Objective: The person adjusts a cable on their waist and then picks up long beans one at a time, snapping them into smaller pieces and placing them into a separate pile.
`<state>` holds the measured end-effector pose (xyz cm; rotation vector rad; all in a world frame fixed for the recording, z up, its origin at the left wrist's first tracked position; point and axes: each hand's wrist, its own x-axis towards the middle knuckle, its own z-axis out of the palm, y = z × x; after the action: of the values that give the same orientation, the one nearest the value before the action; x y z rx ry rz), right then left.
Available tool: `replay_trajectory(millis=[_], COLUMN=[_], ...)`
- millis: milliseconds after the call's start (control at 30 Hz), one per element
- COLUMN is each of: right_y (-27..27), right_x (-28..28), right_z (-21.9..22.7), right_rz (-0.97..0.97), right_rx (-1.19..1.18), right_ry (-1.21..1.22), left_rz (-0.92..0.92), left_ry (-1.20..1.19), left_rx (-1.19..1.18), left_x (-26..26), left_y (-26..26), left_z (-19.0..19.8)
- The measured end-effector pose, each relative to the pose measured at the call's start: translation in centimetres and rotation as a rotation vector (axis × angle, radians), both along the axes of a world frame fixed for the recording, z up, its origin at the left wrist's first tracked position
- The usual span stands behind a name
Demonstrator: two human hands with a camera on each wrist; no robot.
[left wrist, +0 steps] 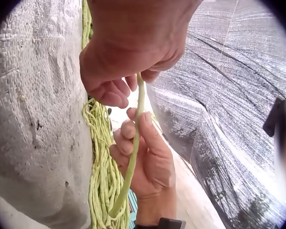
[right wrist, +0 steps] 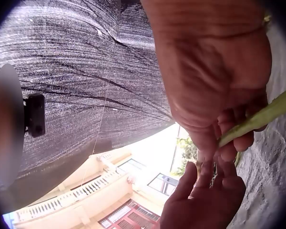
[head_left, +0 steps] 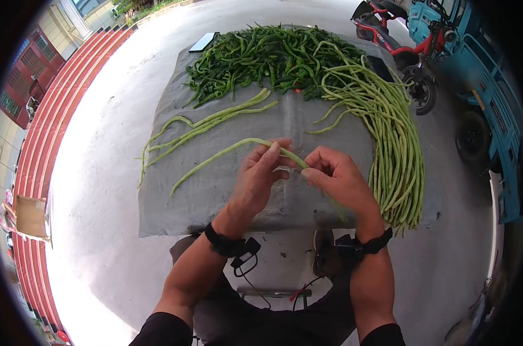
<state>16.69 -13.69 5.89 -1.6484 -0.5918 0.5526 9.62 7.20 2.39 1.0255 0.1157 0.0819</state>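
A single long bean (head_left: pixel 215 154) runs through both hands over the grey woven sheet (head_left: pixel 215 202). My left hand (head_left: pixel 257 173) pinches it between thumb and fingers, and the bean's tail arcs away to the left. Close to its right, my right hand (head_left: pixel 345 180) pinches the same bean with thumb and forefinger. In the left wrist view the bean (left wrist: pixel 135 148) slants down past the right hand (left wrist: pixel 150 167), towards the pile behind. A thick stretch of bean (right wrist: pixel 262 118) juts out from under the right hand (right wrist: pixel 219 86) in the right wrist view.
Several long beans (head_left: pixel 215 118) lie on the sheet's left part. A large bundle of long beans (head_left: pixel 397 150) covers the right side. Green peppers (head_left: pixel 261 57) are heaped at the far edge, beside a phone-like slab (head_left: pixel 204 42). A blue cargo tricycle (head_left: pixel 498 115) stands to the right.
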Motion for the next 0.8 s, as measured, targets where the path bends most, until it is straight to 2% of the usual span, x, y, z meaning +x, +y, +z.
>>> replay_trajectory(millis=[167, 333, 600, 800], right_y=[-0.9, -1.6, -3.7, -5.4], right_x=[0.1, -0.2, 0.2, 0.3], right_z=[0.2, 0.3, 0.0, 0.2], right_rz=[0.010, 0.033, -0.036, -0.039], right_rx=[-0.006, 0.021, -0.035, -0.047], right_ry=[-0.033, -0.051, -0.171, -0.230], left_rz=[0.076, 0.209, 0.285, 0.271], left_ry=[-0.014, 0.056, 0.042, 0.023], left_rx=[0.008, -0.021, -0.168, -0.182], left_x=[0.7, 1.1, 2.4, 2.9], left_y=[3.1, 2.8, 5.6, 5.3], left_z=[-0.9, 0.0, -1.0, -1.3])
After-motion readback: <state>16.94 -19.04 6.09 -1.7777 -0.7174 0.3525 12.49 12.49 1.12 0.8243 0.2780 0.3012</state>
